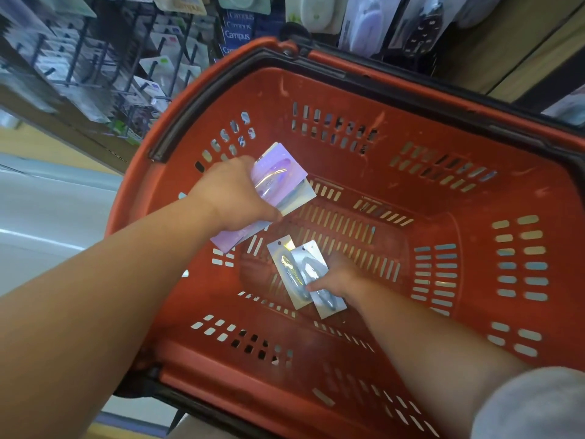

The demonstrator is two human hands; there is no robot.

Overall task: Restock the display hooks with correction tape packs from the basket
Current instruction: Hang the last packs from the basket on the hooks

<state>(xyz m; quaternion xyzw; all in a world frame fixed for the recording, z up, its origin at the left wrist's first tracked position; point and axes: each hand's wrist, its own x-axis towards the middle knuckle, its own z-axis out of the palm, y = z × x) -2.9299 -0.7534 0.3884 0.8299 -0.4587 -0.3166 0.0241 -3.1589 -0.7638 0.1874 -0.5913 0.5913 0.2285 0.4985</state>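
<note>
Basket (437,99), red plastic with slotted walls and a black handle folded along its rim, fills the head view from above. Left hand (234,198) is over the basket's left side, fingers closed around a stack of lilac-backed correction tape packs (278,175), held clear of the floor of the basket. Right hand (335,277) reaches to the basket bottom, thumb and fingers pinched on two silver-backed correction tape packs (304,274) that overlap one another and lie on the slotted floor. Display hooks (82,68), black wire pegs carrying carded stationery, stand beyond the basket at upper left, blurred. Blue Campus notebooks (237,30) hang behind the far rim.
</note>
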